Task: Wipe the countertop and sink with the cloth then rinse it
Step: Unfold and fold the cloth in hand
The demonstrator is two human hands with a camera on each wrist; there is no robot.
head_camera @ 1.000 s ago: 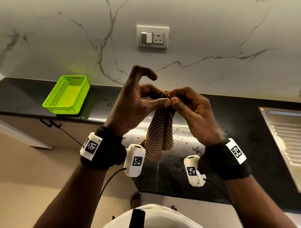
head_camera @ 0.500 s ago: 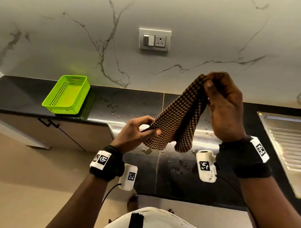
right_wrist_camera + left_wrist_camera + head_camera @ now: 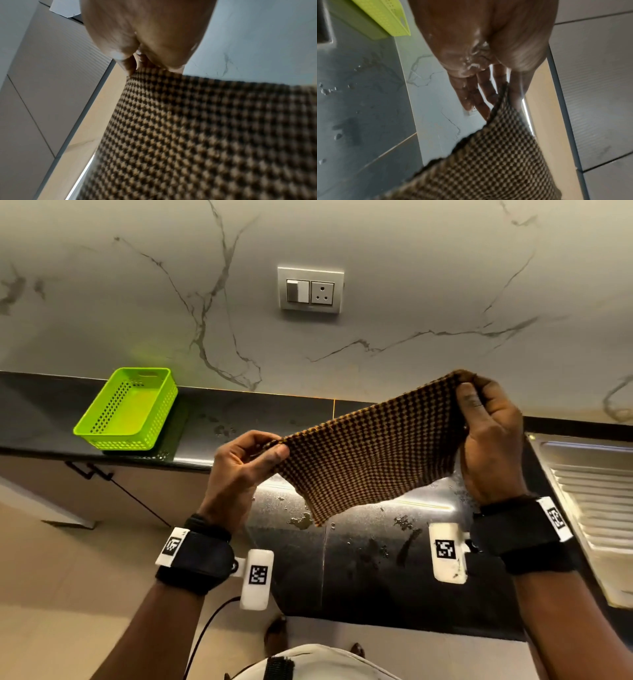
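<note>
1. Head view: we hold the checked brown cloth (image 3: 370,460) spread out in the air between both hands, above the dark countertop (image 3: 363,570) and touching nothing else.
2. Our left hand (image 3: 239,467) pinches the cloth's lower left corner between thumb and forefinger; the left wrist view shows the other fingers (image 3: 471,93) lying straight and loose beside the cloth's edge (image 3: 488,162).
3. Our right hand (image 3: 489,436) is raised higher, its thumb and curled fingers clamped on the upper right corner, so the cloth slopes up from left to right while one free corner hangs toward the counter.
4. Right wrist view: the weave (image 3: 205,135) fills most of the picture below the palm (image 3: 145,33), blurred; the fingertips cannot be made out there.
5. Below the cloth, water drops and wet smears (image 3: 301,522) lie on the countertop.
6. A lime-green plastic basket (image 3: 126,409) sits on the counter well to the left, against the marbled wall (image 3: 445,285).
7. A switch and socket plate (image 3: 310,290) is set in that wall.
8. The ribbed steel drainboard of the sink (image 3: 596,494) lies at the right edge, beside our right wrist.
</note>
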